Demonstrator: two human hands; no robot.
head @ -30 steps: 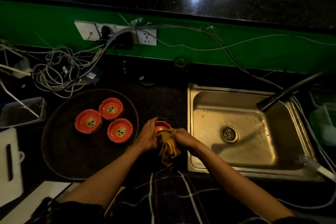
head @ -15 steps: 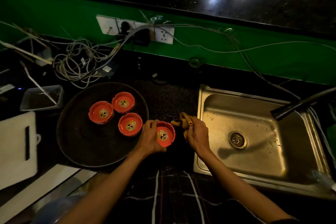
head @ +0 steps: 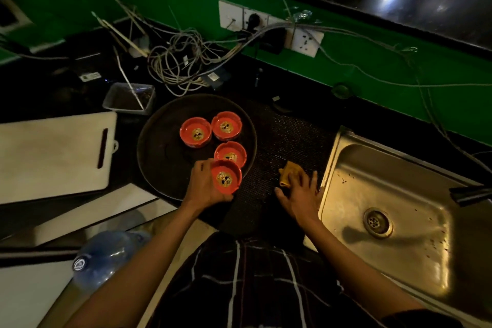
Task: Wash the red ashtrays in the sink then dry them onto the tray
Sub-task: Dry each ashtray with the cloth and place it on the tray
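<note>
Setting the fourth red ashtray onto the tray.

The ashtray point(head: 226, 176) sits in my left hand point(head: 206, 186), fingers curled round its side, at the tray's point(head: 159, 146) near right edge, just beside another ashtray point(head: 230, 154); whether it touches the tray yet I cannot tell. Two more ashtrays point(head: 196, 132) point(head: 226, 125) stand further back on the tray. My right hand point(head: 299, 194) lies flat, fingers straight, on the yellow cloth point(head: 287, 172) on the dark mat point(head: 279, 141) beside the sink point(head: 383, 194), which holds no ashtrays. I judge this the closing step: I need to lower it gently and release without knocking its neighbour.
</note>
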